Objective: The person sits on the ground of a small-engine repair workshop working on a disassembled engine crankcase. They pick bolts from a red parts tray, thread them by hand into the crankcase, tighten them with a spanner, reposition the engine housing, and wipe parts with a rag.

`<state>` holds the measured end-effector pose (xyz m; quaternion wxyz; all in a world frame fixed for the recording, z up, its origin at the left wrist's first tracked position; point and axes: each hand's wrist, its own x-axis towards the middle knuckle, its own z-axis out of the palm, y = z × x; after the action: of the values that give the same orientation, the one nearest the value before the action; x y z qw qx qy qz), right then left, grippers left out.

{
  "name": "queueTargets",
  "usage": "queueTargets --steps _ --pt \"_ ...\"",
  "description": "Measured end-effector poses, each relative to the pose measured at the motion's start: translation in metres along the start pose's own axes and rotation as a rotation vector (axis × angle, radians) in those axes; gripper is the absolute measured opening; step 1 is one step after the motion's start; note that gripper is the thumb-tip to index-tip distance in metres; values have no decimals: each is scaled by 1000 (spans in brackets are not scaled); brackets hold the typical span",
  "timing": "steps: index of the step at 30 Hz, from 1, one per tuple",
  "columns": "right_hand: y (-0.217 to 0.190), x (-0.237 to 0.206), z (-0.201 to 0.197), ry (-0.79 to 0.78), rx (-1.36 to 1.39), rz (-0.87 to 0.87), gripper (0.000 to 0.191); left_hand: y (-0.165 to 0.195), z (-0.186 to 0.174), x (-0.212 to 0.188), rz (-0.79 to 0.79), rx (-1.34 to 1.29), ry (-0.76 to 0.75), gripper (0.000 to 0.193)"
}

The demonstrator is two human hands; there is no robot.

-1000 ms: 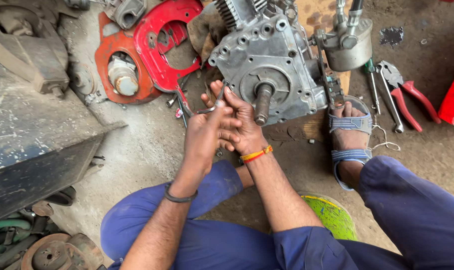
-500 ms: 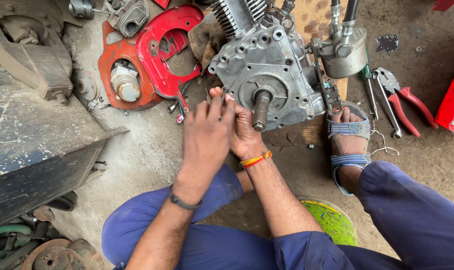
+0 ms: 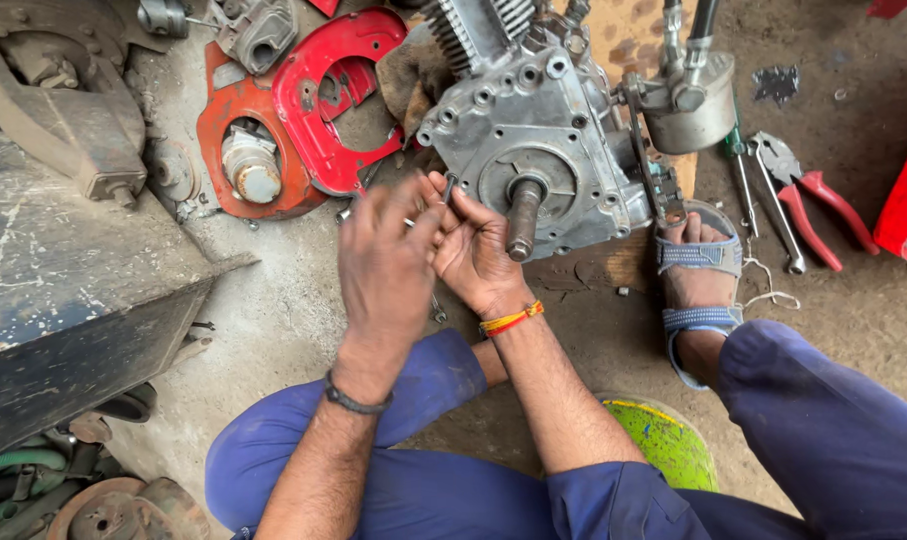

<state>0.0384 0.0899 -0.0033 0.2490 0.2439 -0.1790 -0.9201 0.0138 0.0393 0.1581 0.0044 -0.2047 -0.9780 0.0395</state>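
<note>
While the left hand (image 3: 388, 265) lies back-up with fingers loosely curled over the right hand (image 3: 471, 250), the right fingers pinch a small metal bolt (image 3: 449, 187) upright — just beside the grey engine case (image 3: 543, 130) and its protruding shaft (image 3: 522, 218).

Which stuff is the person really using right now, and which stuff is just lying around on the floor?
In use:
- left hand
- right hand
- small bolt at the fingertips
- grey engine block with its shaft

Lying about:
- red-handled pliers
- red cover plate
- orange housing
- green stool
</note>
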Motion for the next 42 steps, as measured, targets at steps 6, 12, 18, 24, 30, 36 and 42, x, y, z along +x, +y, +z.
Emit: queueTargets --steps 6,12,18,24,30,36,42 --pt "-2 1 -6 5 -4 11 30 2 -10 4 -940 -587 -357 30" --pt "2 3 -14 -80 63 -13 38 13 15 -2 -157 -384 -73 25" --pt "-2 0 -5 31 -5 -13 37 22 -3 -4 -90 -296 20 39" --pt "0 -2 -4 5 -15 -5 32 14 -4 -1 -577 -692 -262 37" --pt "2 4 -7 8 15 -11 33 7 1 -10 -30 -204 68 22" --pt "2 2 -2 47 -38 -13 32 3 -8 -14 -1041 -672 -697 54" --pt "3 -1 5 85 -56 0 33 1 34 -30 -1193 -1868 -314 59"
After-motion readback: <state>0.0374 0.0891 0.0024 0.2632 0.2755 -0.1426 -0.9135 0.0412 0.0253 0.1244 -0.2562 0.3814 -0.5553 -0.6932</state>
